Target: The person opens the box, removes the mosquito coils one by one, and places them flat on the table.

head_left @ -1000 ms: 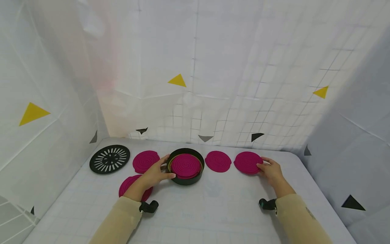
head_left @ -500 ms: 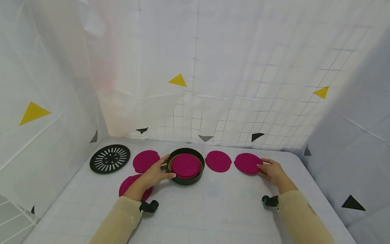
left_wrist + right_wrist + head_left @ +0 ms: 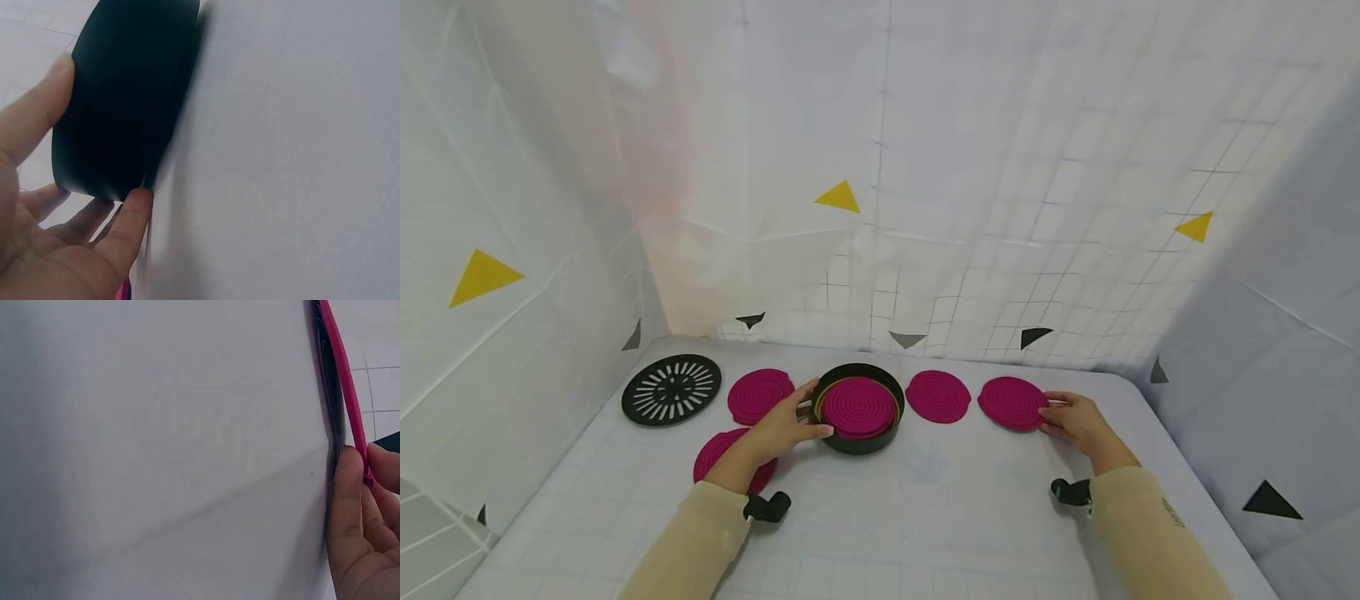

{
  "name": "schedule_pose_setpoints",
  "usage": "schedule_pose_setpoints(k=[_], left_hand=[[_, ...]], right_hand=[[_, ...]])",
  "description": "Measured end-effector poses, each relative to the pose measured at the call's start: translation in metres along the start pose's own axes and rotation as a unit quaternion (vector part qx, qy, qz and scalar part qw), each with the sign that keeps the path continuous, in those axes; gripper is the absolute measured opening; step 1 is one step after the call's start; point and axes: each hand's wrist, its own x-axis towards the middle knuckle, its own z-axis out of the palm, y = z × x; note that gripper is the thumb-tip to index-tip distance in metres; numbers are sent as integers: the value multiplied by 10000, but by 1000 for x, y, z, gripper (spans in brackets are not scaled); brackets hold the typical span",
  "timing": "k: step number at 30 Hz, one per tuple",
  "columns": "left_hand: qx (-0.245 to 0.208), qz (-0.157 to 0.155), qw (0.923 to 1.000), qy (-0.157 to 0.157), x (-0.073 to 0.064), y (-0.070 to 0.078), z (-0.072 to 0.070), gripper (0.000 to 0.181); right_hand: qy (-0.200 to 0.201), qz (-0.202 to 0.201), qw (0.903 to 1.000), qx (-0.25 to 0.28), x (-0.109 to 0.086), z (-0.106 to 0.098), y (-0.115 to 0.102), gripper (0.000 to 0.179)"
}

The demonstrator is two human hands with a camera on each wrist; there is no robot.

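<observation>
My left hand point(image 3: 777, 431) grips the side of a round black coaster holder point(image 3: 861, 447), thumb at its near side and fingers behind. The left wrist view shows the holder's dark wall point(image 3: 119, 106) between thumb and fingers. Inside the holder lie pink spiral-ridged coasters point(image 3: 859, 407), with a yellowish ring around them. At the right of the row, my right hand point(image 3: 1077, 422) pinches the edge of a pink coaster point(image 3: 1011, 403). Seen edge-on in the right wrist view, this coaster point(image 3: 348, 381) is held between thumb and fingers, slightly raised from the table.
Another pink coaster point(image 3: 937, 397) lies right of the holder. One point(image 3: 760, 396) lies to its left, and one point(image 3: 718, 452) is partly hidden under my left forearm. A black slotted disc point(image 3: 672, 390) lies far left. White sheets point(image 3: 955, 167) stand behind the white table point(image 3: 925, 533).
My right hand and wrist have shifted slightly to the right, and the pinched coaster's far edge has dipped a little. The left hand and holder have stayed in place.
</observation>
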Motion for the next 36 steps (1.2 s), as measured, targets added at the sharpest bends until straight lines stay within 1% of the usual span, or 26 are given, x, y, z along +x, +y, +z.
schedule_pose_setpoints(k=[3,8,11,19,22,25,29,36], left_hand=[[-10,2,10000,1,0,-1,0,104],[16,21,10000,20,1,-2,0,104],[26,37,10000,22,1,-2,1,104],[-34,-14,10000,19,-1,0,0,105],[-12,15,10000,21,-1,0,0,105],[21,-10,10000,39,-1,0,0,106],[13,-8,10000,52,-1,0,0,106],[-108,-30,9999,16,-2,0,0,106]], right_hand=[[89,-17,9999,-138,1,0,0,64],[396,-13,9979,-509,0,1,0,61],[519,23,9969,-589,-3,2,0,58],[540,-55,9976,-421,-6,2,3,55],[523,-129,9981,-290,-9,1,3,54],[509,-164,9982,-286,-13,1,2,55],[562,-98,9977,-377,-16,1,3,54],[597,-46,9977,-321,-19,-1,5,54]])
